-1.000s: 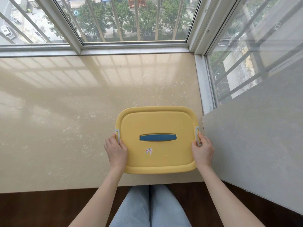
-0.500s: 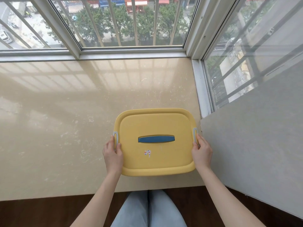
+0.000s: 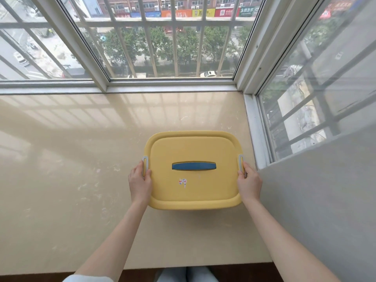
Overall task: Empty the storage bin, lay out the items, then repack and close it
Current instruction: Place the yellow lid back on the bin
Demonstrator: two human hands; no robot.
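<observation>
Nearest are the person's knees [image 3: 187, 274], tucked under the edge of the pale stone ledge [image 3: 71, 180], with both bare forearms reaching out over it. The left hand [image 3: 140, 185] grips the left latch [image 3: 144, 165] of the storage bin [image 3: 195, 202], thumb on the lid side and the other fingers round the outside. The right hand [image 3: 249, 185] is wrapped the same way over the right latch [image 3: 241, 163].

Between the two hands sits the bin, flat on the ledge, its yellow lid [image 3: 193, 147] still on and seated all round. Midway between the hands a blue handle [image 3: 193, 166] lies folded flush in the lid, and a small torn sticker [image 3: 183, 182] is just nearer than it.

It looks like stiff moulded plastic: smooth, a little slippery, not fragile. What is inside cannot be seen, so I can't say whether it is heavy. My guess is that the side latches are the right places to hold now, popped outward together so the lid lifts level. The blue handle would suit carrying, but not while the latches are shut.

Just outside the right hand a grey wall [image 3: 325, 200] stands close, leaving little elbow room. The broad stretch of ledge beyond the left hand seems the natural spot for laying things out. Past the bin is the barred window [image 3: 162, 47].
</observation>
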